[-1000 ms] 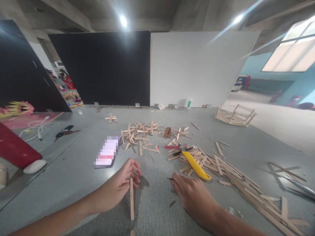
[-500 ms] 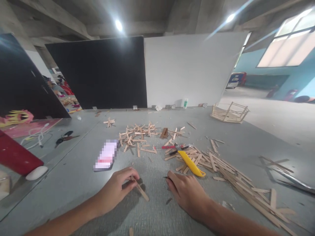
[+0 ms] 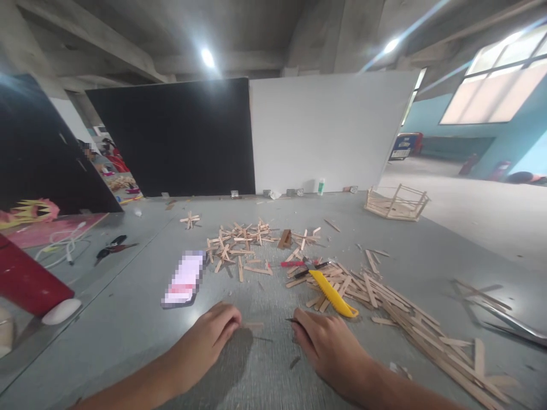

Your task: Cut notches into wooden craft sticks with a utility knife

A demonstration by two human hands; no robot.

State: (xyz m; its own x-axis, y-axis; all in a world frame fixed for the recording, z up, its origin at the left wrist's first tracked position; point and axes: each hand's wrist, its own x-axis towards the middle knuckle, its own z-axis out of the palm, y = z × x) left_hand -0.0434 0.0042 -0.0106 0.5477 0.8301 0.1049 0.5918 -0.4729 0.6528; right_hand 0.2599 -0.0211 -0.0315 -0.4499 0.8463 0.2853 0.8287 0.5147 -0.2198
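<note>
My left hand is closed in a pinch on a wooden craft stick, which points right toward my other hand, a little above the grey tabletop. My right hand is closed too; a thin dark tip sticks out from its fingers, and the rest of that thing is hidden in the grip. Just beyond the right hand, a yellow-handled cutter lies on a pile of loose craft sticks. Between the hands a small dark scrap rests on the table.
A phone lies left of centre. Short stick pieces are heaped farther back, near a small brown block. An open stick frame stands at the back right, metal tweezers lie at the right, and a red cylinder at the left.
My left hand has turned the craft stick from slanting toward me to nearly level, pointing right. The right hand has stayed almost in place. The whole view has shifted slightly.
</note>
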